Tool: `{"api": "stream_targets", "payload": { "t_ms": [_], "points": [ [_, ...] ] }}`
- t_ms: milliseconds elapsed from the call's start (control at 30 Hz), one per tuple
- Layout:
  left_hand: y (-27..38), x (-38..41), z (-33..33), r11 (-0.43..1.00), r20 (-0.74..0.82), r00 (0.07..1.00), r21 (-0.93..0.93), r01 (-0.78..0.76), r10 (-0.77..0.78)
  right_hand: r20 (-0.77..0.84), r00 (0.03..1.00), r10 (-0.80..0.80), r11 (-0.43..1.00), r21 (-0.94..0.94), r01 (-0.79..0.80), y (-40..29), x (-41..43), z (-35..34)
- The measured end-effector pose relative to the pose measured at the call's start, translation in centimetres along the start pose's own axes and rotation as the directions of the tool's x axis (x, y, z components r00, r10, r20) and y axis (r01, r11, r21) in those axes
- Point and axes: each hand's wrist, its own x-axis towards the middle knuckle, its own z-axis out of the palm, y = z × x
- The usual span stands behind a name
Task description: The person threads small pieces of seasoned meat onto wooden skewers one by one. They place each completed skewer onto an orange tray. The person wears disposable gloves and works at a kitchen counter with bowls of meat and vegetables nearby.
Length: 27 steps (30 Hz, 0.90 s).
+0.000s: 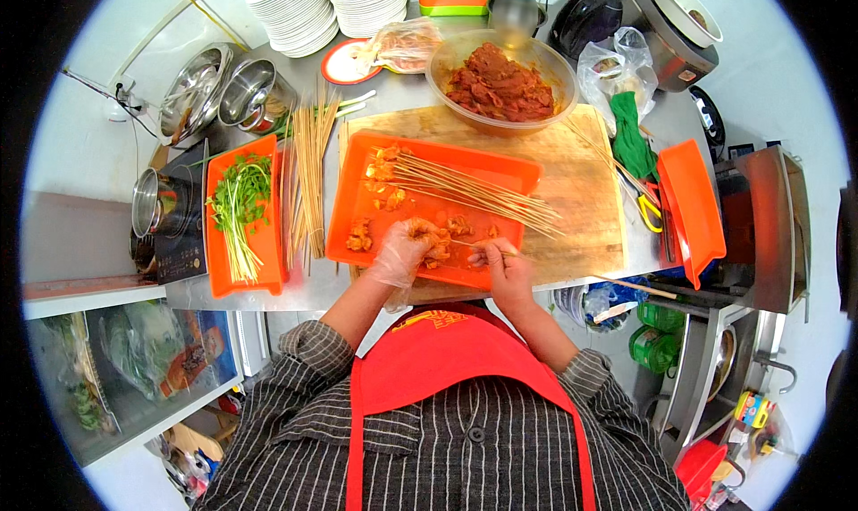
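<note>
My left hand, in a clear plastic glove smeared with sauce, holds a piece of marinated meat over the orange tray. Bare, my right hand grips a thin bamboo skewer whose tip end meets that meat. A stick jutting past the table edge lines up with this skewer. Several loaded skewers lie in the tray, their meat ends at the far left and bare ends over the right rim. Loose meat pieces rest on the tray floor.
A plastic bowl of marinated meat stands behind the tray on the wooden cutting board. Left are bamboo skewers and an orange tray of green herbs. Yellow-handled scissors and another orange tray sit right.
</note>
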Motion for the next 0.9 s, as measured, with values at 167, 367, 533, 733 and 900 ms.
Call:
{"api": "stream_targets", "payload": {
  "t_ms": [167,367,533,733,900],
  "points": [
    [-0.6,0.2,-0.3,0.999,-0.001,1.0,0.037,-0.026,0.026,0.029,0.997,-0.077,0.991,-0.11,0.079,0.4,-0.1,0.6],
    [-0.6,0.4,-0.4,0.995,-0.008,1.0,0.1,-0.017,0.018,0.022,0.995,-0.095,0.986,-0.134,0.097,0.8,0.1,0.8],
    [-0.6,1.0,-0.4,0.954,-0.003,0.999,0.297,-0.042,0.045,0.027,0.992,-0.125,0.98,-0.152,0.128,1.7,0.3,1.1],
    [-0.1,1.1,0.1,0.921,-0.031,0.999,0.389,0.005,0.008,0.072,0.983,-0.171,0.946,-0.268,0.184,2.8,0.7,1.4],
    [-1.4,2.3,-1.0,0.746,-0.005,0.996,0.663,-0.06,0.085,0.104,0.977,-0.187,0.925,-0.317,0.211,2.7,0.9,1.9]
  ]
}}
